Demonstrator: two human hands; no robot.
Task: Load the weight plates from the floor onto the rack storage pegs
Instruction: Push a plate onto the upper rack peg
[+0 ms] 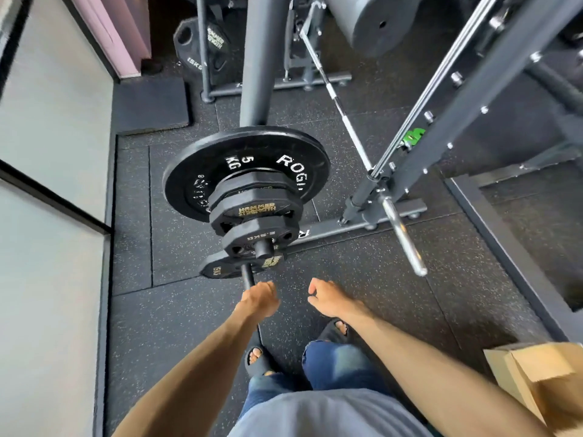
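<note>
A storage peg (263,248) on the grey rack upright (256,58) sticks out toward me. It carries a black 5 kg plate (252,159) and, in front of it, three small black Hammer Strength plates (257,211), the front one marked 2.5 kg. Lower down, a 15 kg plate (220,268) sits on a thin black rod (247,275). My left hand (257,299) hangs over that rod with its fingers loosely curled, and I see nothing in it. My right hand (328,298) hangs beside it, loosely curled and holding nothing.
Another 15 kg plate (197,48) leans at the back behind the upright. A chrome peg (403,238) juts out at the right, with a slanted barbell (347,127) behind it. A cardboard box (542,380) stands at the lower right and a glass wall (47,184) runs along the left.
</note>
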